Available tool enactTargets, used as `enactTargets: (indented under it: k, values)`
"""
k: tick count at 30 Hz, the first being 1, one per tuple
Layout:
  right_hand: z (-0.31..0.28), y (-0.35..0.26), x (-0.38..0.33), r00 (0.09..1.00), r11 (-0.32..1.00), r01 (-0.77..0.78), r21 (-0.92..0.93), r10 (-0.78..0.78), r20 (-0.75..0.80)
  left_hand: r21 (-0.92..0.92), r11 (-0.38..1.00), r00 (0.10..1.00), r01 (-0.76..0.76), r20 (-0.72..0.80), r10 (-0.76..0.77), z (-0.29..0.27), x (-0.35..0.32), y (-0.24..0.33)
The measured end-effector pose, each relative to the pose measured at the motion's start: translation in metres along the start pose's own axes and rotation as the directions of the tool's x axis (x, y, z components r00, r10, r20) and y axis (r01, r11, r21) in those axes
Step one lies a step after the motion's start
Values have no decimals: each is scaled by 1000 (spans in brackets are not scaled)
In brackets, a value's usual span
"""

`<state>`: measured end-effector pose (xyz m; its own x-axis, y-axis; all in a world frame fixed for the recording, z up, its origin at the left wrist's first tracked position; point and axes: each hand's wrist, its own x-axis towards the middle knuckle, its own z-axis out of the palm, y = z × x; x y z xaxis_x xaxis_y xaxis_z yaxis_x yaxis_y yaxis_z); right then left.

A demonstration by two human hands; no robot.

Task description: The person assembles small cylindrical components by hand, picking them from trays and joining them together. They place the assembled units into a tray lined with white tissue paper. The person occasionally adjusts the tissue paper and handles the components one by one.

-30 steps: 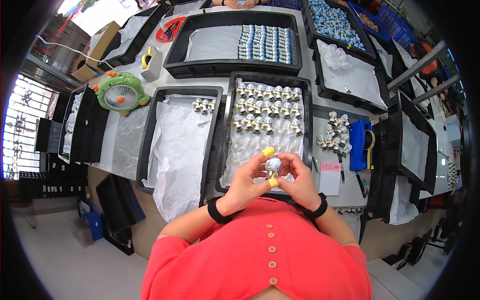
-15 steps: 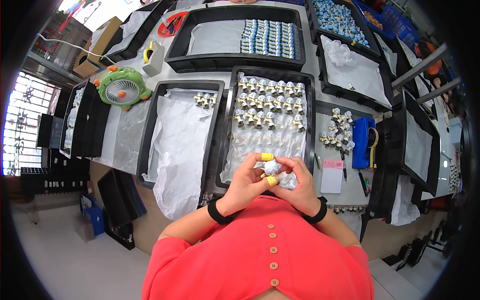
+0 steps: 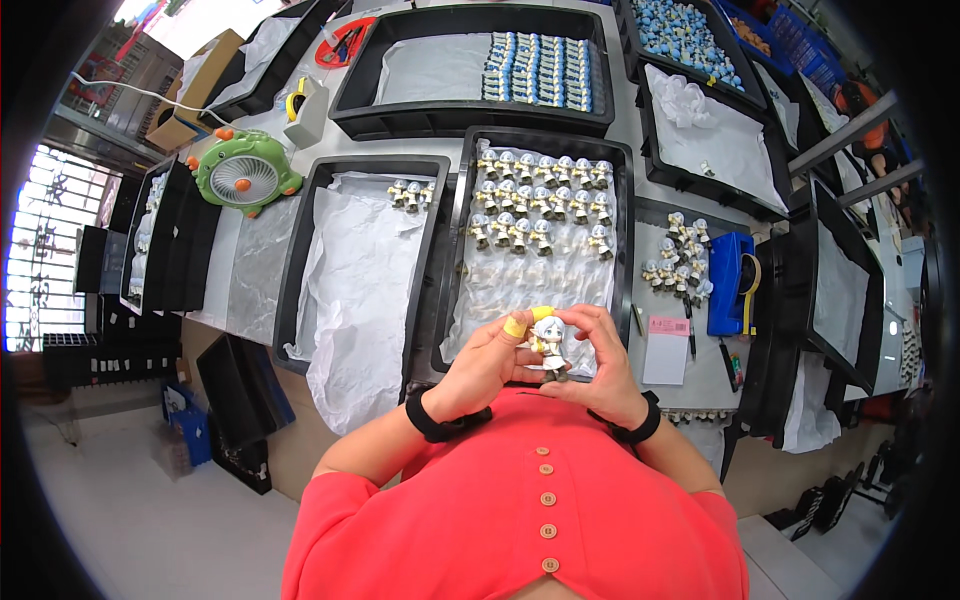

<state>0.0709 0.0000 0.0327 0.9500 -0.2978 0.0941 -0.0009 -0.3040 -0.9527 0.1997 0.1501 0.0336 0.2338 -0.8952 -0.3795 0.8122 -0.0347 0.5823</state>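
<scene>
Between my two hands I hold a small figurine point(image 3: 551, 352) with pale silver hair, a white outfit and dark feet, upright with its face toward me. My left hand point(image 3: 482, 358), with yellow coverings on thumb and forefinger, is closed on its head and side. My right hand point(image 3: 609, 368) grips it from the other side, fingers at the head and thumb near the feet. Beyond my hands lies a black tray point(image 3: 621, 200) with rows of similar figurines point(image 3: 541, 203) on white padded lining. A loose cluster of such figurines point(image 3: 681, 262) stands on the table to the right.
Left of it is a paper-lined black tray point(image 3: 292, 290) with a few figurines. A far tray point(image 3: 350, 120) bears blue-and-white pieces in rows. A green fan point(image 3: 243, 178) stands left; a blue tape dispenser point(image 3: 728, 285), notepad point(image 3: 664, 358) and pens lie right.
The figurine has been turned from showing its hair to showing its front and whole body. My left fingers have shifted to its upper side, and my right hand has opened wider around it.
</scene>
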Motion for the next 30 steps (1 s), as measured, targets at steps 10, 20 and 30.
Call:
enactTargets:
  k: [10,20,30]
  values:
    - [0,-1,2,997,994,64,-87,-68,-46,93,994,999,-52,5,52,0,4,-2]
    - [1,3,2,999,1000,23,-15,-24,-42,73,996,999,-42,-5,42,0,3,1]
    - [4,15,0,999,992,-39,120,42,-15,20,999,999,-30,-10,30,0,3,0]
